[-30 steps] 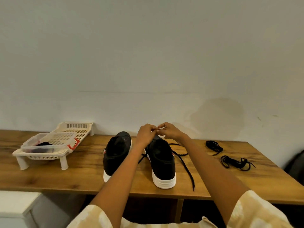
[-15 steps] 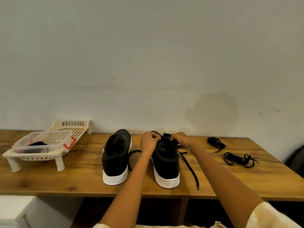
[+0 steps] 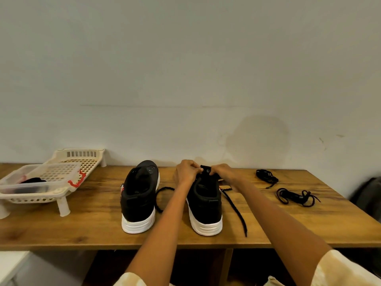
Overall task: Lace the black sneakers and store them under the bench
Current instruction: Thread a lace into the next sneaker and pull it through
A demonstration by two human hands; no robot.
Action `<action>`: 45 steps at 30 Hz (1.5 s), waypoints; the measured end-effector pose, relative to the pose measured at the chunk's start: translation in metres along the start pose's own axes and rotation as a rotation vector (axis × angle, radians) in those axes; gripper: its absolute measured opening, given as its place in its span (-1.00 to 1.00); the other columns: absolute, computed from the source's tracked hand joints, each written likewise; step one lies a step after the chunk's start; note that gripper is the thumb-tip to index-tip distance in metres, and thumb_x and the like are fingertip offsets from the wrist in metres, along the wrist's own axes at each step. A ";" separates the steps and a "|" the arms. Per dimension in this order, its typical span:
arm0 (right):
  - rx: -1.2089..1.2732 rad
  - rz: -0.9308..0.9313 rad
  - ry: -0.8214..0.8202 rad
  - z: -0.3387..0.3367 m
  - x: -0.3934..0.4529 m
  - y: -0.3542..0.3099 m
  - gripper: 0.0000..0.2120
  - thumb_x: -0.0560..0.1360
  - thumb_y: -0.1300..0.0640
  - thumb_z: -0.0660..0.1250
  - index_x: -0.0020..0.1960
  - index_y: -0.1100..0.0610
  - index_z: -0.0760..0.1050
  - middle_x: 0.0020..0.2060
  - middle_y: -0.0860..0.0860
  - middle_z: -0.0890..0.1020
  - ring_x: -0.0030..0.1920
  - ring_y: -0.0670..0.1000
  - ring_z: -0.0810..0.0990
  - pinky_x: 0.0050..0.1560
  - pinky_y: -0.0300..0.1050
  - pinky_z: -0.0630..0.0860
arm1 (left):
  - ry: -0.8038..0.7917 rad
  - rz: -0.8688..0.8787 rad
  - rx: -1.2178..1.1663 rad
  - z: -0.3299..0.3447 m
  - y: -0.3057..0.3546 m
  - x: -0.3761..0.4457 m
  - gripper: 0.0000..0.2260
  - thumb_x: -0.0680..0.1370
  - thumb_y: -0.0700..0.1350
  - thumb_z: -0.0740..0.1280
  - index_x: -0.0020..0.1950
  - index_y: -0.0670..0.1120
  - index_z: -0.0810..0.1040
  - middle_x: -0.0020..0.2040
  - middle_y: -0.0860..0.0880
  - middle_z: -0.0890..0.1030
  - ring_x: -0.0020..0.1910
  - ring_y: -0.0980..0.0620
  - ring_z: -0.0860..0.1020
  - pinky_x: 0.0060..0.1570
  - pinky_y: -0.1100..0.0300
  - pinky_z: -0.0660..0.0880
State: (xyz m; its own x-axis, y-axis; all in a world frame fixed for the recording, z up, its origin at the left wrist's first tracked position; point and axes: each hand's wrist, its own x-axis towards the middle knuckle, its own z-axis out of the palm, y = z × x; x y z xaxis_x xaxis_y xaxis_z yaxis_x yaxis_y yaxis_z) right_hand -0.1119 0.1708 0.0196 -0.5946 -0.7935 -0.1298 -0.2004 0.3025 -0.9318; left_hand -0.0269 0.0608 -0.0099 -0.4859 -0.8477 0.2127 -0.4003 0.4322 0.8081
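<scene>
A domestic interior, probably a hallway or utility corner. A long wood-grain bench (image 3: 86, 230) stands against a plain, stained off-white wall (image 3: 185, 69). At its left end sits a cream perforated plastic rack on short legs (image 3: 61, 189); a pair of black sneakers with white soles (image 3: 140, 195) stands mid-bench; loose black laces (image 3: 294, 196) lie near the right end.

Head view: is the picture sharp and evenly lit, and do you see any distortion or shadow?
Head view: light is soft and even, without glare; the table edges bow from the wide lens; the hands on the right sneaker are slightly soft; a faint dark patch shows on the wall; the space under the table is in deep shadow.
</scene>
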 end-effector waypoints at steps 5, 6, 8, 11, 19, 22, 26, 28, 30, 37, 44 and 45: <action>0.006 -0.008 0.007 0.000 0.003 0.003 -0.90 0.49 0.28 0.17 -0.19 0.20 0.40 -0.25 0.08 0.50 -0.21 -0.01 0.50 -0.25 -0.20 0.46 | -0.068 0.003 0.050 0.002 0.000 0.002 -0.87 0.48 0.03 0.41 -0.09 0.00 0.68 -0.09 0.01 0.69 -0.08 0.04 0.61 -0.12 0.17 0.52; 0.004 -0.010 0.005 0.000 0.003 0.002 -0.91 0.49 0.28 0.17 -0.18 0.20 0.40 -0.25 0.08 0.50 -0.21 -0.01 0.50 -0.26 -0.21 0.46 | -0.071 0.006 0.048 0.001 -0.001 0.002 -0.86 0.48 0.03 0.42 -0.08 -0.01 0.68 -0.09 0.01 0.69 -0.07 0.03 0.61 -0.11 0.16 0.52; -0.011 -0.016 -0.001 0.001 0.004 0.002 -0.92 0.48 0.28 0.17 -0.18 0.21 0.39 -0.27 0.08 0.49 -0.23 -0.02 0.49 -0.28 -0.22 0.45 | -0.063 0.012 0.053 0.001 -0.001 0.002 -0.85 0.47 0.03 0.42 -0.07 -0.01 0.69 -0.09 0.01 0.69 -0.06 0.02 0.62 -0.13 0.16 0.52; -0.048 -0.029 -0.002 0.002 0.006 0.000 -0.93 0.48 0.28 0.18 -0.19 0.21 0.39 -0.27 0.09 0.48 -0.24 -0.02 0.49 -0.28 -0.22 0.46 | -0.067 0.026 0.045 0.001 -0.003 0.003 -0.87 0.48 -0.01 0.42 -0.07 -0.04 0.70 -0.08 -0.01 0.69 -0.06 0.02 0.62 -0.15 0.18 0.49; -0.126 -0.028 -0.009 0.001 0.014 -0.002 -0.55 0.60 -0.16 0.11 0.10 0.22 0.50 -0.08 0.10 0.61 -0.11 0.04 0.60 -0.30 -0.20 0.49 | -0.200 0.076 -0.104 -0.011 -0.009 0.004 -0.90 0.52 -0.25 0.34 0.02 -0.13 0.56 -0.02 -0.10 0.67 0.02 -0.02 0.61 0.10 0.09 0.52; -0.092 -0.034 0.010 0.004 0.019 0.001 -0.71 0.62 0.06 0.15 0.01 0.27 0.51 -0.23 0.09 0.56 -0.26 -0.01 0.56 -0.34 -0.19 0.51 | -0.115 0.055 -0.084 -0.005 -0.011 0.005 -0.86 0.50 -0.17 0.37 -0.05 -0.06 0.41 -0.05 -0.05 0.66 -0.01 -0.02 0.60 0.04 0.01 0.53; -0.050 -0.065 0.002 0.005 0.029 0.010 -0.83 0.56 0.22 0.27 0.04 0.30 0.58 -0.27 0.10 0.58 -0.29 -0.03 0.56 -0.32 -0.25 0.54 | -0.100 0.065 -0.040 -0.004 -0.010 0.007 -0.87 0.50 -0.14 0.37 -0.04 -0.03 0.43 -0.03 -0.04 0.65 0.00 -0.02 0.59 0.02 0.03 0.53; -0.095 -0.108 0.017 0.004 0.031 0.010 -0.87 0.55 0.21 0.29 -0.03 0.24 0.59 -0.29 0.06 0.60 -0.29 -0.05 0.58 -0.33 -0.26 0.53 | -0.125 0.098 -0.007 -0.003 -0.010 0.009 -0.90 0.52 -0.16 0.32 0.00 0.00 0.49 0.04 -0.03 0.64 0.05 -0.02 0.58 0.05 0.03 0.54; -0.213 -0.173 0.039 0.002 0.032 0.004 -0.87 0.55 0.21 0.27 -0.09 0.21 0.57 -0.28 0.06 0.60 -0.30 -0.05 0.57 -0.35 -0.26 0.51 | -0.145 0.123 0.010 -0.005 -0.007 0.010 -0.80 0.54 -0.20 0.23 0.05 0.01 0.60 0.11 -0.02 0.63 0.14 -0.03 0.55 0.11 0.05 0.51; 0.312 -0.386 0.053 -0.020 0.033 -0.081 -0.92 0.64 0.25 0.07 0.00 0.22 0.32 -0.10 0.19 0.63 -0.33 0.03 0.64 -0.27 -0.15 0.64 | -0.248 0.127 0.057 -0.004 -0.005 0.023 -0.67 0.41 0.26 0.18 -0.12 0.11 0.63 0.02 0.02 0.65 0.12 -0.08 0.52 0.24 -0.13 0.35; 0.533 -0.586 0.195 -0.061 0.028 -0.129 -0.90 0.62 0.23 0.13 -0.06 0.18 0.36 -0.23 0.10 0.57 -0.32 0.02 0.55 -0.20 -0.15 0.62 | -0.243 0.194 0.116 -0.039 0.028 0.036 -0.78 0.50 0.08 0.38 0.03 0.00 0.66 0.04 0.02 0.65 0.11 0.01 0.52 0.19 0.02 0.25; 0.402 -0.568 0.182 -0.063 0.027 -0.124 -0.92 0.61 0.23 0.17 -0.06 0.17 0.38 -0.25 0.09 0.56 -0.34 0.01 0.53 -0.25 -0.19 0.61 | -0.216 0.206 0.072 -0.048 0.039 0.037 -0.82 0.49 0.07 0.39 -0.03 0.00 0.67 0.01 0.00 0.66 0.11 -0.02 0.54 0.24 -0.01 0.31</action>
State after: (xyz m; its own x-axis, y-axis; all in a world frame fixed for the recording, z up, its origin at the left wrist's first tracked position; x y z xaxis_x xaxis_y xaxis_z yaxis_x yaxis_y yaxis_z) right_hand -0.1523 0.1454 0.1530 -0.6111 -0.6592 0.4383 -0.2361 -0.3767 -0.8958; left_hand -0.0233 0.0319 0.0558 -0.7134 -0.6585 0.2398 -0.3265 0.6151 0.7176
